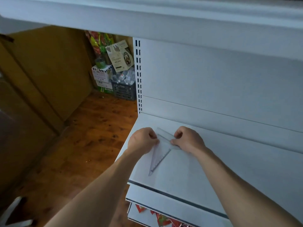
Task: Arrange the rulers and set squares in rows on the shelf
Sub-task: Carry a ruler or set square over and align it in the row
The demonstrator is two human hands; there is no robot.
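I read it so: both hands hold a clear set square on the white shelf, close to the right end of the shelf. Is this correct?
Not fully. In the head view the left hand and right hand hold the clear set square close to the left end of the white shelf, beside the wooden floor, not the right end.

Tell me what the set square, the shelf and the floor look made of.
Set square: clear plastic, probably; the shelf shows through it, with printed graduations. Shelf: white painted metal, apparently; smooth, matte, slotted upright. Floor: wood or wood-look boards, glossy brown, dark knots.
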